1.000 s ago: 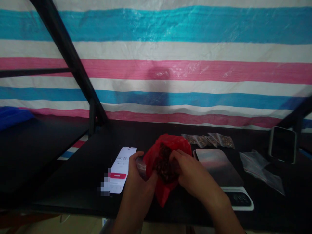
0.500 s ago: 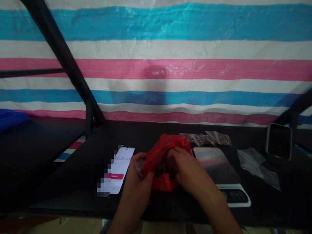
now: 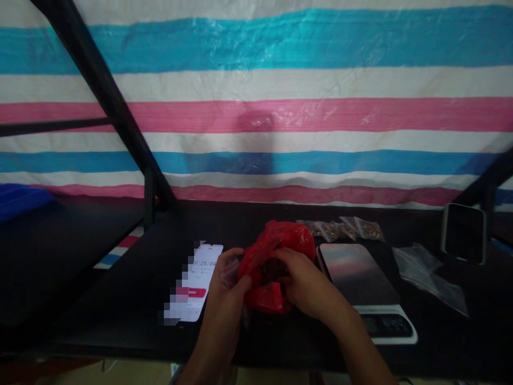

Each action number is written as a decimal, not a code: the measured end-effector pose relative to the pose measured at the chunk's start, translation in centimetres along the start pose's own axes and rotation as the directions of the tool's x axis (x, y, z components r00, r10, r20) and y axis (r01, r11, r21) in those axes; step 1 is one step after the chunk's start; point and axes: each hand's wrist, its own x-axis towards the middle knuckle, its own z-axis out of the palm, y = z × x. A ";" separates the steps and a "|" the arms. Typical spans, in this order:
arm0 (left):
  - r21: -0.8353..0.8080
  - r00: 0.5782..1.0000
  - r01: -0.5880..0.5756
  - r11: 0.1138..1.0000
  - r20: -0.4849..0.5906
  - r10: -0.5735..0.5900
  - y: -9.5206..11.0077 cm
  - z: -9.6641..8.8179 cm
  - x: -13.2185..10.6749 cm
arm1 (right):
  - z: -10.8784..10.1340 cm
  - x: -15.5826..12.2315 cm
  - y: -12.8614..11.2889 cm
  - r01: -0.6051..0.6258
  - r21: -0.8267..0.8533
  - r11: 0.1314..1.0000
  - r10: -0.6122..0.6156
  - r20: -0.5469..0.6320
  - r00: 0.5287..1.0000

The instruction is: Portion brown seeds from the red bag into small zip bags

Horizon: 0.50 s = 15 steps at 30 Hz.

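Observation:
A red plastic bag [image 3: 280,243] with dark contents sits on the black table [image 3: 120,305] in front of me. My left hand [image 3: 228,289] grips the bag's left edge together with a small clear plastic bag [image 3: 229,271]. My right hand [image 3: 304,283] is closed at the red bag's mouth, its fingers curled into the dark contents. What the fingers pinch is hidden.
A phone [image 3: 198,280] with a running timer lies left of my hands. A kitchen scale [image 3: 360,280] with a steel plate stands at the right, several small filled packets [image 3: 344,229] behind it, empty clear bags [image 3: 428,272] and a dark device [image 3: 465,232] farther right. Striped tarpaulin [image 3: 280,107] hangs behind.
The red bag has been gathered and lowered, so less of its dark contents shows. My right hand has moved deeper into its mouth. The timer has advanced.

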 end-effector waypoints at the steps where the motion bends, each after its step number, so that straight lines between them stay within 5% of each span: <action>1: 0.008 1.000 -0.001 1.000 0.006 0.001 0.0 -0.1 0.1 | 0.1 0.1 0.1 -0.002 0.038 0.999 0.002 -0.002 1.000; 8: 0.164 0.988 -0.151 0.975 0.017 0.150 -0.4 -1.5 1.3 | 0.3 0.7 1.1 -0.079 0.329 0.941 0.082 0.003 0.997; 15: 0.428 0.936 -0.348 0.834 0.113 0.332 -1.2 -1.6 1.6 | -0.9 0.7 -0.3 -0.046 0.453 0.891 0.057 -0.011 0.998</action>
